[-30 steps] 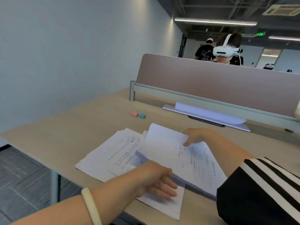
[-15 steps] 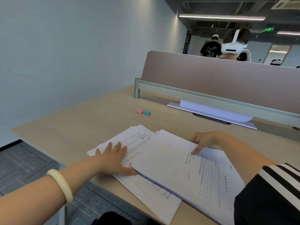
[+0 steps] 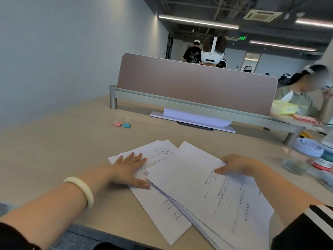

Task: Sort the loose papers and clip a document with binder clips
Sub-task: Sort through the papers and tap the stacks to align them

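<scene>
Two overlapping piles of printed sheets were seen near the front edge of the surface (image 3: 54, 141). The lower papers (image 3: 158, 210) were fanned out toward the left, and the upper stack (image 3: 207, 192) was laid across them at a slant, its right part reaching toward the near edge.

The left hand (image 3: 128, 167) was laid flat on the lower papers, palm down, with the fingers spread and the thumb stretched out beside the edge of the upper stack. A ring was worn on one finger, and a pale bangle (image 3: 81, 192) was worn on the left wrist.

The right hand (image 3: 237, 164) was placed at the far right edge of the upper stack, with the thumb laid on the top sheet and the fingers curled over the edge; whether the sheets were pinched or only steadied could not be told. A black sleeve (image 3: 310, 226) with white stripes was seen on the right arm.

Two small clips, a pink clip (image 3: 117, 124) and a blue clip (image 3: 126, 125), were set just beside each other, well apart from the papers, farther back on the surface. A divider (image 3: 194, 83) was mounted along the far side, and blurred bottles (image 3: 310, 157) were seen at the right.
</scene>
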